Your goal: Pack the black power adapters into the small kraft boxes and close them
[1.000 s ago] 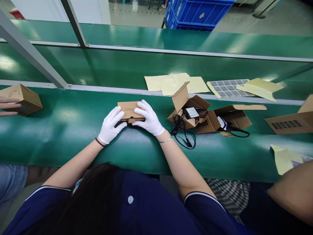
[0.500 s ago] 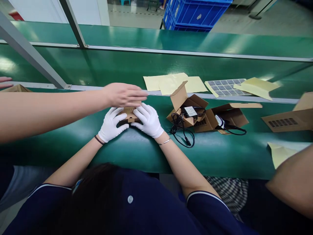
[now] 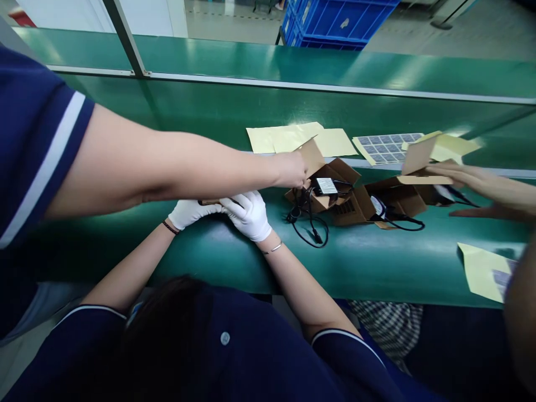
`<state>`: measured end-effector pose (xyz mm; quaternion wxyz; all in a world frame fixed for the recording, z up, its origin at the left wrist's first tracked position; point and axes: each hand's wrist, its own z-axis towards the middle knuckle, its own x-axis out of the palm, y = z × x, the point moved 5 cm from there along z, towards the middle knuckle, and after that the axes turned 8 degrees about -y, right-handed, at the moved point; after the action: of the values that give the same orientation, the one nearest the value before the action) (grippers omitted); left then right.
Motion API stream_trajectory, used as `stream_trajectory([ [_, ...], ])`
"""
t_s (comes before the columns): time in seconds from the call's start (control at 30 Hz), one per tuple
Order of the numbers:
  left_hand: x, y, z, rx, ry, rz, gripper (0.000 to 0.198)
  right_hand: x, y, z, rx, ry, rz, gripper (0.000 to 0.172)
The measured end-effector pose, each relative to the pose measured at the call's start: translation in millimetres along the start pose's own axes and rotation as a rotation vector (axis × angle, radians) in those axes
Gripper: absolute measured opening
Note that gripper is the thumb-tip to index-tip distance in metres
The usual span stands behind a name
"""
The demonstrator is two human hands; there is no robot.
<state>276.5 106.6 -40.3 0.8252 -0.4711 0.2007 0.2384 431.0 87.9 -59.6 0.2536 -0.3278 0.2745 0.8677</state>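
Note:
A small brown cardboard box [image 3: 210, 202] sits between my white-gloved hands, mostly hidden under a co-worker's arm [image 3: 201, 162]. My left hand [image 3: 189, 214] holds its left side, fingers partly covered by that arm. My right hand [image 3: 250, 216] grips the right side, fingers bent over the near edge. Right of my hands stands an open carton [image 3: 347, 167] with a black power adapter [image 3: 326, 186], white-labelled, and its cable [image 3: 317, 237] trailing onto the green table. The co-worker's hand [image 3: 291, 169] is closed at that carton's left side.
A second open carton [image 3: 355, 207] with a cable stands further right. Another person's hand [image 3: 481, 181] reaches over a third carton [image 3: 419, 156]. Yellow sheets [image 3: 293, 138] and a label sheet [image 3: 387, 149] lie behind. Another label sheet [image 3: 481, 271] lies near the front edge.
The co-worker's arm has swept right, from above my box to the open carton. At the right, a third carton and a hand have moved in beside the second. My hands stay around the box.

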Motion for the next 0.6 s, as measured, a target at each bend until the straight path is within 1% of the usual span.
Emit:
stream_trajectory([
  [0.1,-19.2,15,-7,-0.014,0.003,-0.037,0.059,-2,5,8,0.044,-0.041,0.048,0.027],
  [0.17,-27.9,22,-8,-0.019,-0.018,-0.056,0.069,-1,4,11,0.142,-0.120,0.065,0.029],
  [0.23,-33.5,23,-9,-0.018,-0.016,-0.048,0.074,0,5,10,0.255,-0.208,0.092,0.034],
  [0.27,-35.1,19,-9,-0.010,0.007,-0.022,0.072,-1,7,9,0.302,-0.242,0.110,0.037],
  [0.33,-37.6,2,-13,0.016,0.057,0.107,0.065,-5,17,6,0.358,-0.266,0.155,0.040],
  [0.4,-39.0,-22,-21,0.054,0.085,0.310,0.057,-14,33,4,0.374,-0.236,0.214,0.042],
  [0.43,-38.9,-35,-26,0.073,0.085,0.398,0.056,-20,42,3,0.364,-0.203,0.245,0.043],
  [0.5,-34.2,-56,-36,0.130,0.100,0.452,0.060,-35,59,3,0.323,-0.137,0.278,0.044],
  [0.53,-31.1,-62,-39,0.156,0.099,0.445,0.061,-46,64,2,0.299,-0.126,0.266,0.045],
  [0.57,-28.7,-65,-41,0.174,0.094,0.436,0.061,-59,65,1,0.276,-0.139,0.230,0.044],
  [0.6,-27.7,-65,-41,0.184,0.082,0.438,0.059,-75,61,-1,0.261,-0.179,0.173,0.044],
])
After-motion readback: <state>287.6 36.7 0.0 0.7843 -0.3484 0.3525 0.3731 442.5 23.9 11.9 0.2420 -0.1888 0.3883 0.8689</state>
